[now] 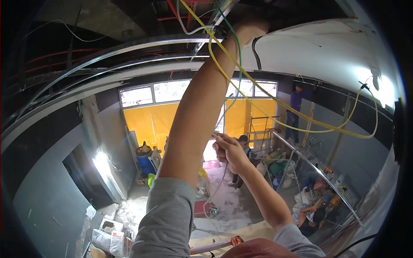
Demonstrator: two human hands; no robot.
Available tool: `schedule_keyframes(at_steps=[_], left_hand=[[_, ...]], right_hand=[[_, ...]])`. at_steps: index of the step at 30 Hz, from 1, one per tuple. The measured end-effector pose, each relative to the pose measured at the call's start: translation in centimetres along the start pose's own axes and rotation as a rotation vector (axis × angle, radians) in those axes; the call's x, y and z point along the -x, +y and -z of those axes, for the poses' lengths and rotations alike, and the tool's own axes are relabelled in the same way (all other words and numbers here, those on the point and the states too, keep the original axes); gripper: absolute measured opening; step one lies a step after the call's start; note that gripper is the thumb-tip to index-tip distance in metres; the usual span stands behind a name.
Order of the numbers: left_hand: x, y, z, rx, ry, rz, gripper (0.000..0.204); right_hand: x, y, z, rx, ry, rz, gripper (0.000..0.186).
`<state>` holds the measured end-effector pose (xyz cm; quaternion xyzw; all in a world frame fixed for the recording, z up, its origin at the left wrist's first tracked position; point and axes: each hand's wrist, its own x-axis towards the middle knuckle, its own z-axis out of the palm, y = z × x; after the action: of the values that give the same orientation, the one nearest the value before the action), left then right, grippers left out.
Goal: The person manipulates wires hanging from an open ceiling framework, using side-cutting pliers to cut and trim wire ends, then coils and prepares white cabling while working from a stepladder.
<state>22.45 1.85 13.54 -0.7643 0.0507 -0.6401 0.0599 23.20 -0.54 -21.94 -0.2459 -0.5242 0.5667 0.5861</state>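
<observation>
My left hand [251,32] is raised high at the edge of an opening in the white ceiling board [307,47], its fingers blurred and partly hidden in shadow. Yellow cables [275,118] and a green cable [235,36] hang across and beside that arm, near metal ceiling framing [94,53]. Lower down, behind my left forearm, my right hand [230,152] is closed around a thin pale cable [224,174], which hangs below it in a loose curve. A short dark cable [257,56] dangles from the board just under my left hand.
A worker in purple [296,103] stands high on metal scaffolding [318,172] at the right; two others [243,142] [312,217] are lower down. A blue barrel [145,160], stacked sacks [105,241], a lit lamp [101,163] and yellow-covered glazing [150,120] surround the floor below.
</observation>
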Motion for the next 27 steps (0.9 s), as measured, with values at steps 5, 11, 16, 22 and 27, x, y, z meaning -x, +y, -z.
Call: schedule_keyframes(at_steps=[5,11,16,22,27], left_hand=[[-0.7,-0.3,-0.1,-0.086,0.002,0.015,0.029],[-1.7,-0.6,0.0,-0.182,-0.014,0.022,0.029],[-2.3,-0.4,-0.3,-0.238,-0.015,0.031,0.028],[-1.7,-0.8,-0.4,-0.289,-0.018,0.027,0.027],[-1.2,-0.8,-0.7,-0.315,-0.016,0.031,0.027]], right_hand=[[-0.4,1.0,0.7,0.017,-0.022,0.005,0.017],[0.3,0.6,-1.5,0.008,0.005,-0.031,0.014],[1.3,0.6,-1.8,0.030,-0.009,-0.039,0.015],[2.7,0.5,-2.8,0.043,0.031,-0.063,0.026],[3.5,0.4,-2.5,0.053,0.029,-0.064,0.035]])
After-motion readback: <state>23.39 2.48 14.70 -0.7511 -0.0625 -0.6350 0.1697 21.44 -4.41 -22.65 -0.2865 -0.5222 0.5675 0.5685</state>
